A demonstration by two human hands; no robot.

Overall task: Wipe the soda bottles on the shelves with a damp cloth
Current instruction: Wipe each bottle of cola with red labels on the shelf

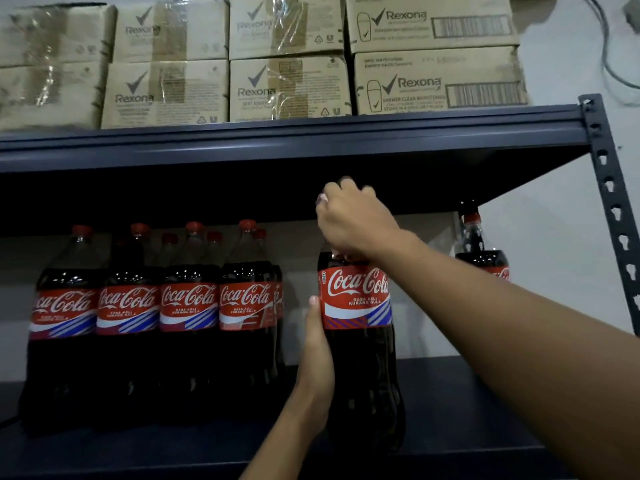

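At 5 o'clock the held bottle (360, 368), smooth plastic with dark cola and a glossy red label, stands upright on the matt dark shelf board (467, 410); the right hand (353, 220) curls over its neck and cap, gripping them; the left hand (317, 362) clasps its 9 o'clock flank, thumb up the label's edge; a tight row of bottles (156, 306) stands at 8 o'clock, open gap between; a lone bottle (483, 258) at 3 o'clock adjoins the perforated steel post (609, 188); taped cardboard cartons (287, 60) sit at 12 o'clock.
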